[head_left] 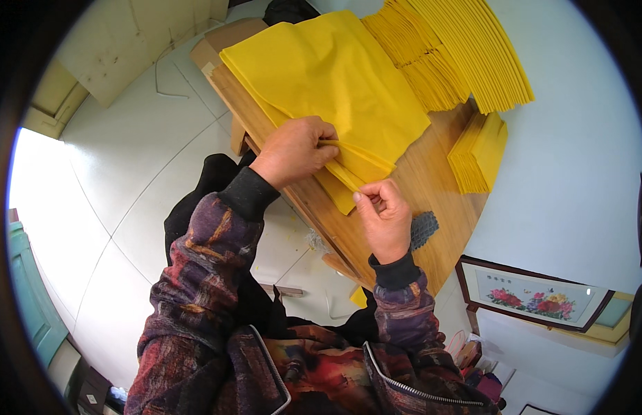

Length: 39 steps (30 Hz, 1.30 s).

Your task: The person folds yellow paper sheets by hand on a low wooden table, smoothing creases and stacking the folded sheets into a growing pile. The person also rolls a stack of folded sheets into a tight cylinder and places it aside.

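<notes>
A wide sheet of yellow fabric (328, 76) lies over the wooden table (438, 228), its near side gathered into layered folds. My left hand (300, 149) pinches the folded edge between thumb and fingers, near the table's front edge. To its right, my right hand (387, 218) grips the corner of the same folds with thumb and forefinger, the other fingers curled in. Between the two hands the folded edge runs in a slanting strip. Just beside my right hand, a dark grey textured piece (424, 229) rests on the table, partly behind the hand.
Stacks of folded yellow fabric (466, 52) stand at the table's far right, against the pale wall. A smaller folded pile (477, 153) sits nearer. A framed flower picture (535, 294) is at the right. Pale floor tiles (141, 187) lie to the left.
</notes>
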Each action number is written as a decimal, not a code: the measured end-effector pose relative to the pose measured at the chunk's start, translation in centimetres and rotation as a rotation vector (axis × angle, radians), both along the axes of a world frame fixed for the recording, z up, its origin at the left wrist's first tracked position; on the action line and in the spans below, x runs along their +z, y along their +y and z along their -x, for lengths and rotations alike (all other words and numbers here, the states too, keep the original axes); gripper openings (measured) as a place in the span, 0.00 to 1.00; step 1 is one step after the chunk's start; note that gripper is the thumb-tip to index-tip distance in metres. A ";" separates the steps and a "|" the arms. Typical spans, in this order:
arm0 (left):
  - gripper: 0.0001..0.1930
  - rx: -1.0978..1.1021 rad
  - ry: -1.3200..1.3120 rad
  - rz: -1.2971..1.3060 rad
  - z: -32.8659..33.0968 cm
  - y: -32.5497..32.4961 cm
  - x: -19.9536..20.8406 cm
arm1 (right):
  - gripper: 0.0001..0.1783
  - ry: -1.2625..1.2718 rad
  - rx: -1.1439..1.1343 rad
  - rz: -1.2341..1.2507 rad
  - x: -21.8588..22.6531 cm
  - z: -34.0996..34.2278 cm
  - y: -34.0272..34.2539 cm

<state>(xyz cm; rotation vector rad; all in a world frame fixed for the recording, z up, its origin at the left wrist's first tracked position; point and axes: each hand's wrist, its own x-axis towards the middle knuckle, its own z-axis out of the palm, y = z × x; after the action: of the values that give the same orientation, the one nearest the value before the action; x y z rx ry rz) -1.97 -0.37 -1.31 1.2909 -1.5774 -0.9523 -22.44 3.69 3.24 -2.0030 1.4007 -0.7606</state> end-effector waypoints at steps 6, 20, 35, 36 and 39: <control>0.11 -0.020 0.000 -0.034 -0.1 0.0 0.4 | 0.05 -0.021 -0.053 -0.117 0.6 0.2 -0.5; 0.17 -0.169 0.020 -0.085 -1.2 0.1 1.1 | 0.05 -0.010 -0.065 -0.089 0.8 -0.2 -0.8; 0.15 -0.174 0.005 -0.048 -1.2 0.1 0.9 | 0.06 0.020 -0.073 -0.044 0.9 -0.5 -0.8; 0.15 -0.170 0.011 -0.044 -1.2 0.1 0.8 | 0.05 0.024 -0.071 -0.038 0.9 -0.6 -0.8; 0.13 -0.170 -0.012 -0.011 -1.1 0.0 0.6 | 0.06 0.038 -0.080 0.008 0.9 -0.7 -0.7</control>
<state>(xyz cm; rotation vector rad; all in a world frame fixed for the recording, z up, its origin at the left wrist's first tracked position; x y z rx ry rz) -0.85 -0.33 -0.70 1.1859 -1.7142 -1.0602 -21.73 2.94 4.10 -1.9870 1.5097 -0.7680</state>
